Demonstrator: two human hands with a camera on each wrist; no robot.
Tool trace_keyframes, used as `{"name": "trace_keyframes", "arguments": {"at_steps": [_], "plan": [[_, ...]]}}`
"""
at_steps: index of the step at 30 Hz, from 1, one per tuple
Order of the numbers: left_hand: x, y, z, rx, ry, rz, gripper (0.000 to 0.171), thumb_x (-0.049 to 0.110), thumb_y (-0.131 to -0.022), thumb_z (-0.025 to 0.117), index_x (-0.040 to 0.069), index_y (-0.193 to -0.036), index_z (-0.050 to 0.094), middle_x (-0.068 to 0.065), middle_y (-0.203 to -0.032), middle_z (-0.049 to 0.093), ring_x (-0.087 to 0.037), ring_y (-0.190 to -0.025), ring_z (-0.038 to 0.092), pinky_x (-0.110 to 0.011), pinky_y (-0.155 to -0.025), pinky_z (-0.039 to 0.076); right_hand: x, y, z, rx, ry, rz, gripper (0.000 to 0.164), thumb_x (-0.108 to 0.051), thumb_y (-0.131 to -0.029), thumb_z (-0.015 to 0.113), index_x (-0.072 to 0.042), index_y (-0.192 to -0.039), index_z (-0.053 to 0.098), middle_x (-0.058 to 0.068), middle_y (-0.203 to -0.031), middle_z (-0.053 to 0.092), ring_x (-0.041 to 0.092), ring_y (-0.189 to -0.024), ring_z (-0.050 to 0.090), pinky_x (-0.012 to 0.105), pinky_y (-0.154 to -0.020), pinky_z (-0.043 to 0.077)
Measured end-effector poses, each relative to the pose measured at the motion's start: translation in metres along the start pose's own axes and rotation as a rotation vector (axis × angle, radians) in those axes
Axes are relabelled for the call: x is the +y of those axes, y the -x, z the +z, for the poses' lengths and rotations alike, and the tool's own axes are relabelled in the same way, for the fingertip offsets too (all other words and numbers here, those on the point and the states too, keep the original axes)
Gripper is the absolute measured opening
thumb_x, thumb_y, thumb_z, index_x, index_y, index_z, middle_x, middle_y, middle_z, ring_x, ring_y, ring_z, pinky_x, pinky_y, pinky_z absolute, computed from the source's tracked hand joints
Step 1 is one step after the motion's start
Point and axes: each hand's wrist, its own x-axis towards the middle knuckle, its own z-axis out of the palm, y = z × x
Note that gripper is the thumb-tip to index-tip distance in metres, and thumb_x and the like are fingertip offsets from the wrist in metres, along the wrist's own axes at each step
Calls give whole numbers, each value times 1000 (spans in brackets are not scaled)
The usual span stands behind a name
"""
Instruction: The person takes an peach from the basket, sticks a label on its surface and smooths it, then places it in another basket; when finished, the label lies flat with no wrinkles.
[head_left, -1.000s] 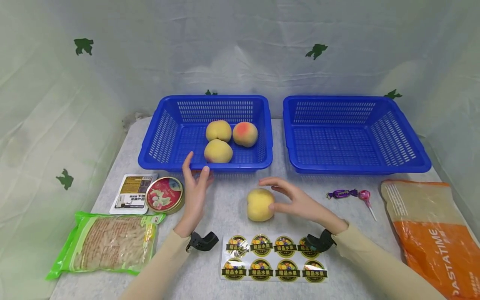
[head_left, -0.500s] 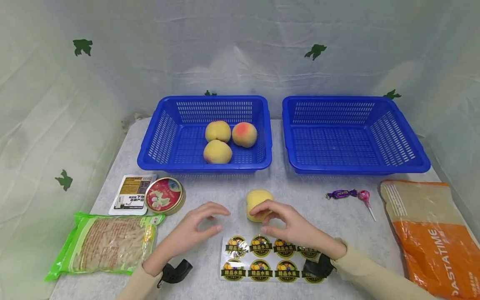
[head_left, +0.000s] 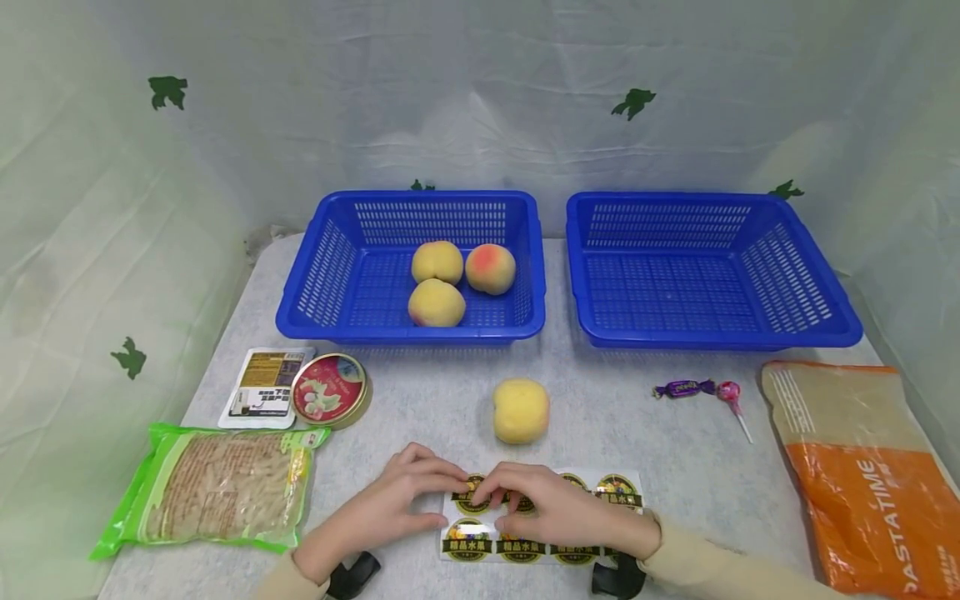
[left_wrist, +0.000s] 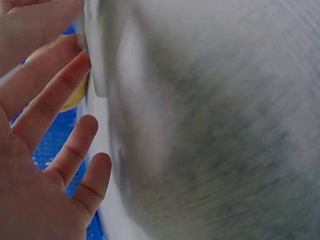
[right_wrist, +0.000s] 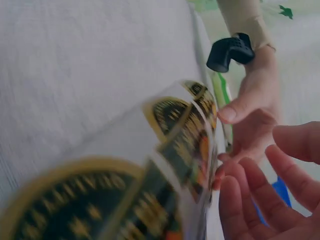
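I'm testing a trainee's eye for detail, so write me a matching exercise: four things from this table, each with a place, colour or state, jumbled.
Things
1. Sticker sheet
2. Loose peach
3. Lollipop
4. Round tin

Places, colours, states
A. Red-topped, beside the flat white pack
B. Partly hidden by the right hand in the head view
C. Pink, next to the purple wrapped candy
D. Mostly yellow, outside both blue baskets

Right pairs: 1-B, 2-D, 3-C, 4-A

Looks down and forward from the head across the tabletop (head_left: 607, 400); peers close, tilted, from each wrist. Shares sticker sheet (head_left: 521, 548) (lower centre, lower left) between head and right wrist.
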Motion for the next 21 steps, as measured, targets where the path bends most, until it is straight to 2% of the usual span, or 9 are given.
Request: {"name": "trace_keyframes", "arguments": {"at_steps": [6,11,14,18,21], "plan": [[-2,-1,6,-40,-42,-13,34,25,-73,73,26,-106,66,13,-118,53,-8,-101,37,-38,-81,32,3,-3,16,-37,151,33,27,-3,-86,56,-15,-110,56,-6,-107,54,4,-88,52,11,-67,45],[-3,-2,7,-30,-43,2,30,23,-73,73,27,-103,67,12,-117,53,-9,-99,38,-38,-80,32,5,-5,20,-37,226,59,25,-5,-86,57,-17,-108,58,-8,-108,53,-1,-83,51,8,-64,43],[-3,-3,7,-26,-41,-3,28,21,-73,73,26,-100,68,13,-117,54,-8,-98,39,-37,-80,32,4,-6,21,-29,281,44,24,-6,-85,57,-16,-107,59,-9,-107,54,-2,-79,50,9,-65,42],[-4,-3,7,-23,-50,-17,29,20,-73,73,29,-100,68,14,-116,53,-6,-97,38,-36,-80,33,2,-7,24,-37,378,-16,26,-9,-84,59,-16,-109,59,-7,-112,55,2,-96,50,17,-81,41],[-4,-3,6,-16,-52,-15,30,19,-73,73,30,-100,67,15,-116,53,-5,-98,37,-36,-81,33,3,-8,28,-58,449,-60,27,-12,-84,61,-16,-111,59,-7,-117,54,5,-111,43,22,-92,37]]}}
